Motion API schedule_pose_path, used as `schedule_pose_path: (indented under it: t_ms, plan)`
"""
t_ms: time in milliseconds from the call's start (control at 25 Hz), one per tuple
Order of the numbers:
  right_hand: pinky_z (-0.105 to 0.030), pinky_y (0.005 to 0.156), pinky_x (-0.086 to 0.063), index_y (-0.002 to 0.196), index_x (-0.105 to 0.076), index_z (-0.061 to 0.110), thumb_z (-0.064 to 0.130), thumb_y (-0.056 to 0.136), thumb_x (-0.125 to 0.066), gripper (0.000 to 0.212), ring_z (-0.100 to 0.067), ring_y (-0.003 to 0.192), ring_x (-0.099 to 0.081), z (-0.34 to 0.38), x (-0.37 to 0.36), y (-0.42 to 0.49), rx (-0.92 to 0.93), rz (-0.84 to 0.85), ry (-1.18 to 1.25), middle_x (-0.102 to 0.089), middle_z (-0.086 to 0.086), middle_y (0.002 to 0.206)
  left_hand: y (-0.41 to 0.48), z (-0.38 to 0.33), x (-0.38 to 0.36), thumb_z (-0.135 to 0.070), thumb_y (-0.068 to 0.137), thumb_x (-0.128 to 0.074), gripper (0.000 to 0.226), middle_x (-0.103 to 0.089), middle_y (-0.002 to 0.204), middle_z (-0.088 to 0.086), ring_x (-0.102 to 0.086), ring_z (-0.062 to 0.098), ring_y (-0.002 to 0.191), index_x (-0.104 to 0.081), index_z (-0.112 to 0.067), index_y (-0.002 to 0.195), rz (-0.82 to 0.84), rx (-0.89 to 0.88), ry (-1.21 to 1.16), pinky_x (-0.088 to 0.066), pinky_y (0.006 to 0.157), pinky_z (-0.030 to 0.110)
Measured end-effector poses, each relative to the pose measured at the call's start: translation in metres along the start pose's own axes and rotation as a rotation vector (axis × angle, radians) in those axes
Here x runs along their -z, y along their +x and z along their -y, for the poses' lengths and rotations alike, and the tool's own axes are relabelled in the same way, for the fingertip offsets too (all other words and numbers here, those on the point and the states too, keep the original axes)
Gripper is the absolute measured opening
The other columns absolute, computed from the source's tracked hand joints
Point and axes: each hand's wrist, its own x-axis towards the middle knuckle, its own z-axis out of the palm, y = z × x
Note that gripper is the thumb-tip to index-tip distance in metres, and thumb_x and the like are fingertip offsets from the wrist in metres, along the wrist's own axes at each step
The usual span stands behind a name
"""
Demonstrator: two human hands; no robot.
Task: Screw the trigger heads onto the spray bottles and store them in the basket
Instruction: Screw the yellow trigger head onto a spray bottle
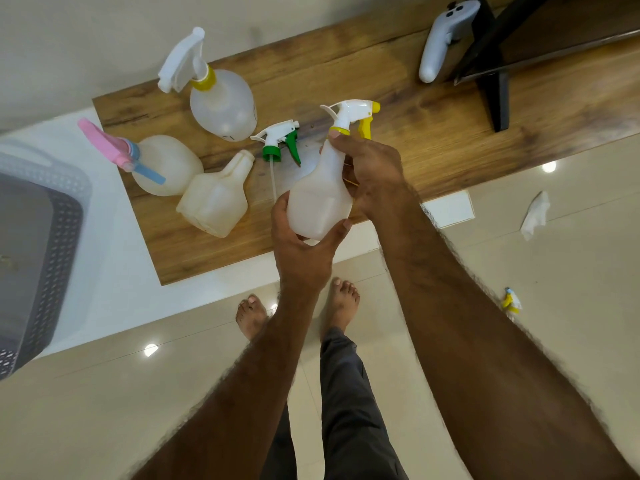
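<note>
Left hand (304, 244) cups the base of the translucent bottle (320, 195), fingers wrapped under it, likely to brace it against twisting. Right hand (367, 168) grips the neck, thumb pressed on the yellow collar (340, 130) of the white-and-yellow trigger head (356, 114) (probably tightening). Bottle is held above the wooden table's (450, 133) near edge. Green trigger head (278, 142) and an uncapped bottle (214, 199) lie waiting. Basket (52, 237) sits far left, within reach for storing.

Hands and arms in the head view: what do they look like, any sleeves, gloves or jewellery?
Both the left hand and right hand are bare: no gloves, rings or watch visible. The hairy forearms are uncovered, with no sleeves in view.
</note>
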Motion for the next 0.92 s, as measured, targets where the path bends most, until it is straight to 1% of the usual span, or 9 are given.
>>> schedule_pose_path:
  t_ms: [80,200,280,400,520,640,760,840,920]
  plan:
    - [-0.029,0.065,-0.059,0.083,-0.072,0.006,0.021,0.078,-0.090,0.024,-0.025,0.072,-0.068,0.000,-0.002,0.001,0.009,-0.047,-0.014,-0.074,-0.011,0.090,-0.001,0.001,-0.001,-0.045,0.073,-0.092,0.097,-0.051,0.137,-0.006,-0.060,0.023,0.128,-0.043,-0.018,0.152,-0.011,-0.019,0.014,-0.066,0.098,0.044]
    - [-0.052,0.095,-0.062,0.100,-0.075,0.009,0.038,0.076,-0.079,0.038,-0.036,0.101,-0.077,-0.003,-0.007,0.003,-0.058,0.015,-0.022,-0.081,-0.014,0.105,-0.001,0.001,-0.002,-0.045,0.072,-0.091,0.093,-0.052,0.140,-0.004,-0.061,0.027,0.130,-0.041,-0.027,0.149,-0.006,0.000,-0.014,-0.067,0.097,0.051]
    - [-0.060,0.100,-0.058,0.106,-0.076,0.007,0.035,0.084,-0.076,0.035,-0.034,0.104,-0.076,-0.005,-0.006,0.004,-0.056,0.038,-0.018,-0.080,-0.018,0.112,0.002,-0.001,-0.001,-0.045,0.070,-0.091,0.091,-0.052,0.140,-0.003,-0.061,0.027,0.130,-0.037,-0.036,0.144,-0.004,0.019,-0.036,-0.066,0.096,0.054]
    - [-0.053,0.096,-0.060,0.100,-0.077,0.005,0.024,0.086,-0.083,0.025,-0.026,0.087,-0.072,-0.005,0.001,0.005,-0.042,0.035,0.042,-0.079,-0.020,0.114,0.002,-0.004,0.000,-0.047,0.069,-0.092,0.093,-0.052,0.140,-0.004,-0.062,0.027,0.130,-0.036,-0.037,0.143,-0.004,0.035,-0.028,-0.067,0.096,0.052]
    - [-0.044,0.085,-0.064,0.100,-0.077,0.007,0.025,0.083,-0.086,0.026,-0.022,0.079,-0.071,-0.004,0.002,0.003,-0.095,0.059,0.089,-0.080,-0.015,0.104,-0.001,-0.002,-0.002,-0.035,0.076,-0.096,0.095,-0.053,0.144,0.001,-0.062,0.028,0.131,-0.039,-0.026,0.152,0.010,0.086,-0.069,-0.067,0.095,0.051]
    - [-0.053,0.108,-0.053,0.117,-0.071,0.009,0.030,0.093,-0.074,0.033,-0.028,0.103,-0.065,-0.002,0.009,0.001,-0.146,0.199,0.092,-0.073,-0.018,0.119,-0.002,-0.005,0.000,-0.027,0.079,-0.095,0.093,-0.056,0.142,0.001,-0.065,0.027,0.127,-0.040,-0.024,0.154,0.048,0.145,-0.139,-0.070,0.088,0.041]
    - [-0.051,0.114,-0.047,0.121,-0.066,0.008,0.026,0.100,-0.067,0.027,-0.030,0.111,-0.061,-0.002,0.020,0.007,-0.117,0.291,0.103,-0.068,-0.016,0.121,0.001,-0.010,0.006,-0.016,0.085,-0.090,0.079,-0.057,0.127,-0.009,-0.068,0.019,0.114,-0.044,-0.026,0.148,0.135,0.188,-0.228,-0.067,0.074,0.025]
    - [-0.049,0.109,-0.052,0.115,-0.068,0.009,0.024,0.096,-0.072,0.025,-0.028,0.106,-0.062,-0.002,0.019,0.009,-0.114,0.253,0.114,-0.068,-0.014,0.115,0.000,-0.010,0.006,-0.012,0.087,-0.087,0.070,-0.058,0.125,-0.010,-0.069,0.018,0.111,-0.046,-0.029,0.142,0.164,0.217,-0.276,-0.068,0.074,0.026]
    - [-0.042,0.087,-0.061,0.105,-0.073,0.008,0.022,0.089,-0.081,0.022,-0.023,0.088,-0.067,-0.003,0.012,0.005,-0.127,0.148,0.108,-0.073,-0.010,0.099,-0.003,-0.010,0.003,-0.012,0.088,-0.087,0.067,-0.060,0.124,-0.008,-0.070,0.017,0.108,-0.048,-0.030,0.140,0.152,0.277,-0.330,-0.068,0.074,0.027]
